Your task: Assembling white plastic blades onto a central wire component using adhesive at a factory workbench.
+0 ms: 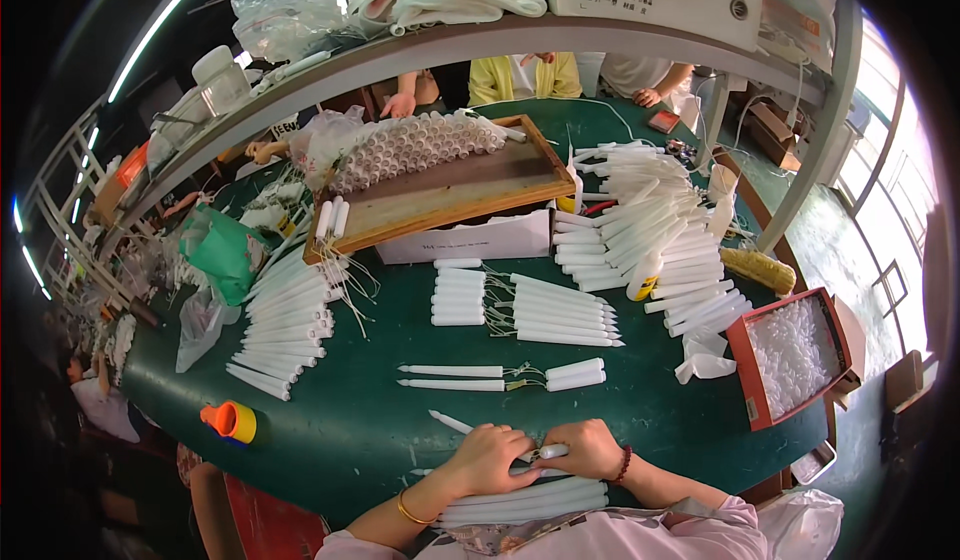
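At the table's near edge, my left hand [490, 459] is closed around a white candle-shaped stick [449, 421], whose pointed end sticks out to the upper left. My right hand [585, 448] pinches a short white tube [552, 451] close to my left fingers. My fingers cover the place between the two parts. Below my hands lies a stack of long white tubes [525, 503]. Farther off are two pointed candle sticks [452, 385] joined by thin wires to short tubes [576, 374]. Behind them sit rows of short tubes [458, 296] wired to pointed sticks [565, 310].
White tubes [285, 325] are heaped at left, more sticks [655, 220] at right. A wooden tray [440, 200] of small clear pieces rests on a white box [470, 240]. A red box [745, 365] holds clear pieces; an orange tape roll [232, 421] stands left. A shelf [470, 45] spans above; people sit opposite.
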Demonstrator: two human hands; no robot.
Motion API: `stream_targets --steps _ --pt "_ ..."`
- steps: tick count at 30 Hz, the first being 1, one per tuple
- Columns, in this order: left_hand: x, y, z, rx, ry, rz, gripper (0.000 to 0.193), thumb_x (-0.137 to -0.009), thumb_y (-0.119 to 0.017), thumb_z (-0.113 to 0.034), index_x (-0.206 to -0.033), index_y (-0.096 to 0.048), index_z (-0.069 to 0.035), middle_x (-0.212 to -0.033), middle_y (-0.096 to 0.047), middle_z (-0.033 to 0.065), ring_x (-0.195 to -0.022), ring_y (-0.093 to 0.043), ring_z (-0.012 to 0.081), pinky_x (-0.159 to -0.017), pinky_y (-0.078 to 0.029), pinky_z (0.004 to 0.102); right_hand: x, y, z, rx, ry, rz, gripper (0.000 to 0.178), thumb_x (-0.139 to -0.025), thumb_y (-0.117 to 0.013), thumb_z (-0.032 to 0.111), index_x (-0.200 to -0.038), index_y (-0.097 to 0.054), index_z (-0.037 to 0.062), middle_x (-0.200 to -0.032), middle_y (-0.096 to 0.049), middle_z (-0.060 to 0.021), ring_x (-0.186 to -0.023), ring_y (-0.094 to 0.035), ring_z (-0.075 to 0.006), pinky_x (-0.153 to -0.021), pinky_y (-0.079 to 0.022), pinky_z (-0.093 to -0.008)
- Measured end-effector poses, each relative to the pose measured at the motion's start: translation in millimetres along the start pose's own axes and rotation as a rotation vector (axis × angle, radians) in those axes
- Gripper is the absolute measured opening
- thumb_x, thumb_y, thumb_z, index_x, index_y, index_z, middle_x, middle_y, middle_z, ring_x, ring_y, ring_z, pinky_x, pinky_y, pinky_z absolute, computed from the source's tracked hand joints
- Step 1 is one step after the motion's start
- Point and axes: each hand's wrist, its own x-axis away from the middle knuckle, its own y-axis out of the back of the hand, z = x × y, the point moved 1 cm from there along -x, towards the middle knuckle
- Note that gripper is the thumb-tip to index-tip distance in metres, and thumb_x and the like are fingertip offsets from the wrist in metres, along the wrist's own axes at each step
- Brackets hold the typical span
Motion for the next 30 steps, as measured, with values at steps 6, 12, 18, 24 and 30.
stream_targets --steps 6,12,18,24,30 --pt "-2.5 4.8 -6.4 -0.016 0.024 -0.090 0.036 -0.082 -0.080 -0.043 -0.082 -0.069 -0.009 -0.077 -0.066 0.0054 -0.076 -0.066 0.0286 -0.069 -0.050 0.0405 1.3 4.0 3.0 -0.049 0.026 -0.018 0.025 -0.081 -0.087 0.030 -0.094 -0.079 0.0101 -0.082 -0.075 -0.0104 -0.073 -0.072 -0.0325 -0.065 -0.057 -0.0383" --pt "1.0 2.2 -7.5 -0.022 -0.002 -0.194 0.033 -0.080 -0.081 -0.038 -0.076 -0.066 -0.009 -0.072 -0.065 0.0079 -0.071 -0.066 0.0299 -0.063 -0.051 0.0405 6.3 10.5 6.3 -0.190 0.031 0.098 0.026 -0.087 -0.078 0.023 -0.110 -0.077 0.0091 -0.100 -0.077 -0.0140 -0.089 -0.073 -0.0356 -0.078 -0.059 -0.0411" --pt "-1.7 6.2 -2.2 -0.047 0.037 -0.232 0.027 -0.081 -0.078 -0.032 -0.077 -0.066 -0.009 -0.072 -0.065 0.0084 -0.071 -0.067 0.0300 -0.062 -0.051 0.0419 -0.1 13.1 7.2 -0.276 0.038 0.078 0.031 -0.088 -0.074 0.015 -0.118 -0.073 0.0073 -0.106 -0.076 -0.0153 -0.094 -0.073 -0.0370 -0.083 -0.058 -0.0427" --pt "-3.0 4.5 3.7 -0.036 0.116 -0.175 0.023 -0.082 -0.076 -0.030 -0.083 -0.067 -0.009 -0.073 -0.066 0.0092 -0.073 -0.068 0.0328 -0.065 -0.055 0.0444 -5.7 28.3 27.7 -0.101 -0.090 0.137 0.030 -0.089 -0.075 0.018 -0.117 -0.072 0.0071 -0.104 -0.076 -0.0163 -0.093 -0.073 -0.0372 -0.083 -0.059 -0.0437" --pt "15.6 -13.7 -18.2 0.062 0.226 0.009 0.022 -0.084 -0.074 -0.029 -0.087 -0.066 -0.009 -0.081 -0.069 0.0110 -0.079 -0.070 0.0330 -0.068 -0.057 0.0445 11.2 22.1 14.0 -0.222 -0.074 0.310 0.029 -0.092 -0.074 0.022 -0.116 -0.071 0.0063 -0.098 -0.076 -0.0174 -0.087 -0.073 -0.0396 -0.080 -0.059 -0.0465"
